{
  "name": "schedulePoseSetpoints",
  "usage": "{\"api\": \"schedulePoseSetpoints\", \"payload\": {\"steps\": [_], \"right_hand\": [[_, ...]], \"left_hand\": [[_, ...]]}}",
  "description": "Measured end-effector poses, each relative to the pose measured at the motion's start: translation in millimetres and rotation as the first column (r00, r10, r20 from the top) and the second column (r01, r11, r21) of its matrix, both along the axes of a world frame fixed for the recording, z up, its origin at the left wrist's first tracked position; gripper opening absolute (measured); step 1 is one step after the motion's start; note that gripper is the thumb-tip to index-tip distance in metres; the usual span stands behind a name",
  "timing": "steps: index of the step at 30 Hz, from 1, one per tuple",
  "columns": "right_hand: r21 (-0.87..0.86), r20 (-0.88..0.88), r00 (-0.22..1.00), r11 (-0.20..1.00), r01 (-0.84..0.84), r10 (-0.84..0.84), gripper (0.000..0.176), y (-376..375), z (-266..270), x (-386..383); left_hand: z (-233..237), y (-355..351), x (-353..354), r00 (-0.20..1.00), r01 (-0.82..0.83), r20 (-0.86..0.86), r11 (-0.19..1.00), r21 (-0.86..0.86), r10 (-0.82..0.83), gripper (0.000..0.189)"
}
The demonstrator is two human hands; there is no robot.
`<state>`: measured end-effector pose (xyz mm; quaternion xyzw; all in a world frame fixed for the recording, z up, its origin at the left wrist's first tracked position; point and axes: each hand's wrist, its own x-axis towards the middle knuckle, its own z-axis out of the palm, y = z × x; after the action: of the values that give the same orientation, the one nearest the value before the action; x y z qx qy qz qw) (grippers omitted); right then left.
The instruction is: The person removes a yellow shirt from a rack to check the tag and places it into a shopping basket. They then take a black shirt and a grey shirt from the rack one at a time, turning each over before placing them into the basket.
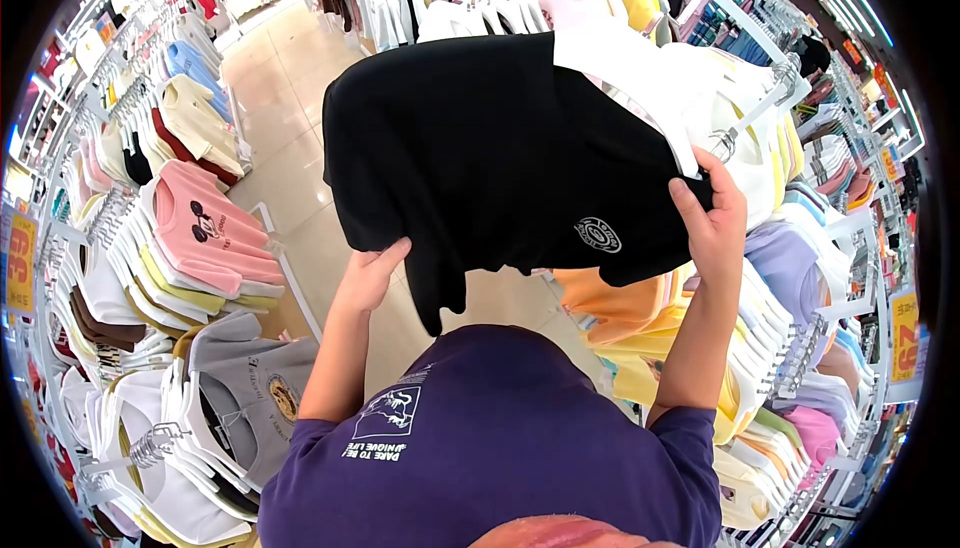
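Black shirt (500,148) between both hands (372,273) (715,220)

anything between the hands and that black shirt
Nothing visible does. The right hand grips the black shirt at its edge, beside the white hanging shirts. The left hand touches its lower edge, with the fingers hidden behind the fabric.

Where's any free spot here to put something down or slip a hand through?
Only the tiled aisle floor, between the left rack and the right rack, is bare. Both racks are packed tight with shirts; the black shirt fills the middle.
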<state>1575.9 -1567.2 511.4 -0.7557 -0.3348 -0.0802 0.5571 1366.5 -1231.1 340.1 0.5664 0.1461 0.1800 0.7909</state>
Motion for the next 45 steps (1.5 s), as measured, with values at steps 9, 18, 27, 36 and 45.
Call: {"api": "schedulePoseSetpoints", "payload": {"steps": [9,18,27,36,45], "right_hand": [[-0.076,0.055,0.996,0.994,0.073,-0.069,0.032,-12.8,-2.1,0.0],[-0.027,-0.024,0.995,0.995,0.094,-0.094,0.036,-28.2,-8.2,-0.8],[-0.017,-0.054,0.994,0.995,0.095,-0.096,0.037,-39.8,-12.8,1.0],[-0.039,-0.041,0.991,0.991,0.128,-0.129,0.035,-44.1,-20.1,5.2],[-0.017,-0.073,0.990,0.992,0.123,-0.124,0.035,-44.2,-25.6,8.2]], "left_hand": [[-7.3,15.4,-6.9,0.980,0.196,0.006,0.975,0.103,-0.198,0.007],[3.2,14.3,-1.2,0.999,-0.005,0.034,0.987,0.162,0.000,0.014],[4.2,15.2,2.0,0.994,-0.098,0.056,0.975,0.197,0.088,0.015],[11.9,9.0,-2.4,1.000,-0.022,0.027,0.976,0.216,0.017,0.015],[12.0,10.6,-1.0,0.999,-0.012,0.034,0.980,0.199,0.006,0.015]]}}
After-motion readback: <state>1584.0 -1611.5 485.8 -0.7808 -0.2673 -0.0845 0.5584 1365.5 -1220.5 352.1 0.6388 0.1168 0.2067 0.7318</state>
